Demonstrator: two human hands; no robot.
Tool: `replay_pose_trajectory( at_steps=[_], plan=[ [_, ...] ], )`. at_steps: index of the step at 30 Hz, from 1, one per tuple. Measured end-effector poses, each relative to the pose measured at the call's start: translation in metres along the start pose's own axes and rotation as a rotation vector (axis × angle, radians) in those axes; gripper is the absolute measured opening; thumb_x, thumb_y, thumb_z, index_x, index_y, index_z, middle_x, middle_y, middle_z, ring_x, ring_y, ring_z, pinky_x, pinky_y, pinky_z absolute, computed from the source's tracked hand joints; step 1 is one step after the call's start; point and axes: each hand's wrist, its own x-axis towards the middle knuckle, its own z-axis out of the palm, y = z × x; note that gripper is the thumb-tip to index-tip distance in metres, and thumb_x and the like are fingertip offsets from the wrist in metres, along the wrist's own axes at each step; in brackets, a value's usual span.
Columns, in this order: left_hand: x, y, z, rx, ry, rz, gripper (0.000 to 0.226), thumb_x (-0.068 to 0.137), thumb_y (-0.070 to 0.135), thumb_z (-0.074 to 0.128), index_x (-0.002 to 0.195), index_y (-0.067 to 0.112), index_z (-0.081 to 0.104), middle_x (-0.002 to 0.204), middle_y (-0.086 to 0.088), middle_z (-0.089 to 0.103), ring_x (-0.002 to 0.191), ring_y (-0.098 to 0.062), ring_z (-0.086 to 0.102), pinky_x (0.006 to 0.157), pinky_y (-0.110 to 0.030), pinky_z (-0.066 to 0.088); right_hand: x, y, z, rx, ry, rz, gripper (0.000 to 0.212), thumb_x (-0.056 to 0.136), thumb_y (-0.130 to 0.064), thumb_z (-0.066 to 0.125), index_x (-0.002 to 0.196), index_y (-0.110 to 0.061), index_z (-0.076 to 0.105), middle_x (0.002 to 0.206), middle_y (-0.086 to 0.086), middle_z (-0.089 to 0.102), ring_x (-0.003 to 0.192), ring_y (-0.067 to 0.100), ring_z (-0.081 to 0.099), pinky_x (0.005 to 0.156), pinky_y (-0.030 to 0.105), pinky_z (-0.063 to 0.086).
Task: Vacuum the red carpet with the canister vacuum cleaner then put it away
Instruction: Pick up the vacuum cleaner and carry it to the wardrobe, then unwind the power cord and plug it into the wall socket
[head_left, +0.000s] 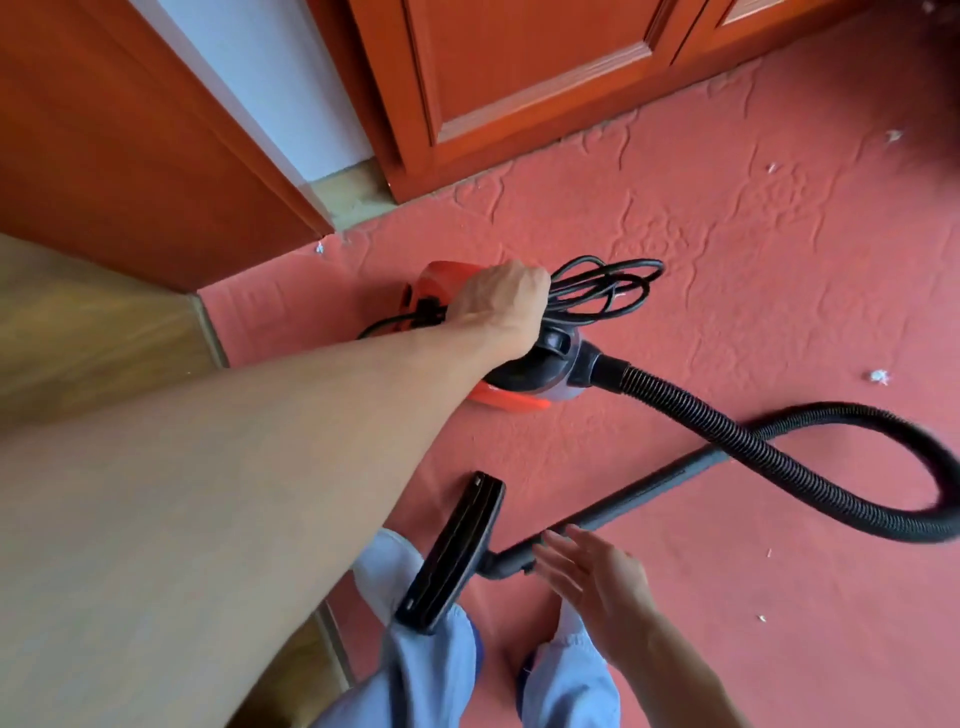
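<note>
Red carpet (727, 234) carries the orange canister vacuum (550, 369), which sits near the wooden door (130, 130). The left hand (498, 306) curls its fingers round the vacuum's top and the bundled black cord (608, 291). Right hand (592, 577), fingers spread, hovers just beside the wand (623, 499).

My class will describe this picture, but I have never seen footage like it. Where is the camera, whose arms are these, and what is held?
The one camera sits on a person's head, looking down at their own arms. The left hand grips the top of the orange canister vacuum, with the coiled black cord bunched beside it. The right hand is open by the black wand; contact is unclear. The hose loops over the red carpet, the floor nozzle is near the legs, and white scraps dot the carpet.
</note>
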Motion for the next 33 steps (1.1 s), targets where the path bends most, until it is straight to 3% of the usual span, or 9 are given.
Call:
replay_pose_trajectory(
  at_steps=[6, 9, 11, 14, 18, 22, 26, 29, 33],
  plan=[
    [-0.036, -0.009, -0.044, -0.412, -0.188, -0.219, 0.02, 0.092, 0.003, 0.056, 0.112, 0.002, 0.062, 0.114, -0.015, 0.071, 0.102, -0.033, 0.07, 0.084, -0.035, 0.055, -0.051, -0.033, 0.036, 0.003, -0.13, -0.045, 0.017, 0.099, -0.007, 0.048, 0.111, 0.0, 0.057, 0.098, 0.019, 0.074, 0.09, 0.033, 0.072, 0.088, 0.044, 0.055],
    [-0.062, -0.017, -0.075, -0.797, -0.254, -0.379, 0.012, 0.093, 0.0, 0.057, 0.082, 0.004, 0.061, 0.085, -0.014, 0.076, 0.074, -0.028, 0.071, 0.063, -0.033, 0.056, -0.082, -0.054, 0.053, -0.016, -0.174, -0.086, 0.02, 0.099, -0.009, 0.048, 0.114, -0.001, 0.058, 0.099, 0.018, 0.075, 0.089, 0.032, 0.072, 0.102, 0.047, 0.047],
    [-0.082, -0.022, -0.1, -0.882, -0.212, -0.457, 0.015, 0.09, 0.0, 0.06, 0.077, 0.007, 0.059, 0.075, -0.012, 0.074, 0.067, -0.022, 0.065, 0.063, -0.028, 0.052, -0.113, -0.074, 0.064, -0.02, -0.214, -0.125, 0.02, 0.098, -0.009, 0.049, 0.114, 0.0, 0.057, 0.097, 0.018, 0.074, 0.084, 0.03, 0.072, 0.091, 0.043, 0.054],
    [-0.122, -0.023, -0.125, -0.942, -0.163, -0.557, 0.022, 0.079, 0.003, 0.075, 0.099, 0.006, 0.065, 0.1, -0.014, 0.075, 0.091, -0.025, 0.068, 0.09, -0.034, 0.055, -0.167, -0.091, 0.077, -0.109, -0.243, -0.211, 0.022, 0.098, -0.009, 0.051, 0.117, 0.001, 0.057, 0.094, 0.015, 0.073, 0.079, 0.027, 0.072, 0.073, 0.038, 0.057],
    [-0.179, -0.016, -0.148, -0.953, -0.069, -0.62, 0.027, 0.092, 0.007, 0.063, 0.119, 0.008, 0.067, 0.121, -0.016, 0.069, 0.115, -0.033, 0.063, 0.099, -0.039, 0.051, -0.233, -0.082, 0.088, -0.371, -0.316, -0.312, 0.041, 0.096, -0.007, 0.054, 0.137, -0.012, 0.05, 0.115, 0.01, 0.065, 0.102, 0.029, 0.067, 0.083, 0.043, 0.058],
    [-0.219, -0.015, -0.174, -0.908, 0.012, -0.624, 0.03, 0.091, -0.004, 0.045, 0.1, 0.01, 0.07, 0.097, -0.015, 0.07, 0.094, -0.035, 0.067, 0.082, -0.04, 0.057, -0.275, -0.07, 0.097, -0.361, -0.44, -0.289, 0.05, 0.099, -0.009, 0.052, 0.144, -0.026, 0.04, 0.123, 0.007, 0.062, 0.104, 0.03, 0.067, 0.08, 0.043, 0.059],
    [-0.25, -0.023, -0.2, -1.076, 0.042, -0.689, 0.034, 0.095, -0.003, 0.045, 0.078, 0.021, 0.063, 0.086, -0.007, 0.066, 0.074, -0.034, 0.075, 0.054, -0.039, 0.061, -0.293, -0.052, 0.106, -0.395, -0.471, -0.259, 0.046, 0.094, -0.008, 0.051, 0.139, -0.018, 0.05, 0.118, 0.013, 0.066, 0.077, 0.026, 0.07, 0.066, 0.036, 0.056],
    [-0.274, -0.029, -0.219, -1.211, 0.071, -0.694, 0.028, 0.095, -0.005, 0.05, 0.089, 0.011, 0.072, 0.096, -0.012, 0.071, 0.054, -0.023, 0.073, 0.035, -0.021, 0.042, -0.303, -0.044, 0.113, -0.441, -0.363, -0.275, 0.04, 0.092, -0.005, 0.049, 0.13, -0.012, 0.056, 0.095, 0.006, 0.065, 0.058, 0.02, 0.064, 0.062, 0.032, 0.051],
    [-0.313, -0.032, -0.239, -1.192, 0.061, -0.62, 0.027, 0.089, -0.005, 0.054, 0.08, 0.013, 0.072, 0.078, -0.004, 0.071, 0.042, -0.011, 0.054, 0.036, -0.019, 0.031, -0.317, -0.043, 0.124, -0.468, -0.258, -0.309, 0.026, 0.094, -0.013, 0.051, 0.116, -0.006, 0.064, 0.089, 0.006, 0.065, 0.067, 0.019, 0.06, 0.061, 0.029, 0.049]
  ],
)
